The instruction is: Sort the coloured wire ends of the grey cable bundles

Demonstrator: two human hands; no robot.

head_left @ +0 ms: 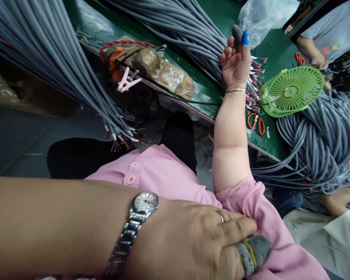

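Observation:
My left hand (198, 233), with a wristwatch (146, 202), a ring and a grey finger cover (259, 251), reaches across my body. Its fingers lie bent over the pink sleeve (277, 225) of my right arm, and the thumb is hidden. My right hand (236, 64) is held out palm up over the bench. A blue cover (245, 38) caps its thumb and a grey one its index finger. The other fingers curl loosely, and nothing shows in them. Below and beside it lies a bundle of grey cables (186, 39) with stripped, coloured wire ends (255, 77).
A green fan (291, 91) and orange-handled scissors (256, 123) sit on the green bench (207, 111). Coiled grey cables (317, 132) are piled at the right. A wooden block (175, 79) with a pink clip (127, 81) is at the bench edge. Another person (332, 35) works opposite.

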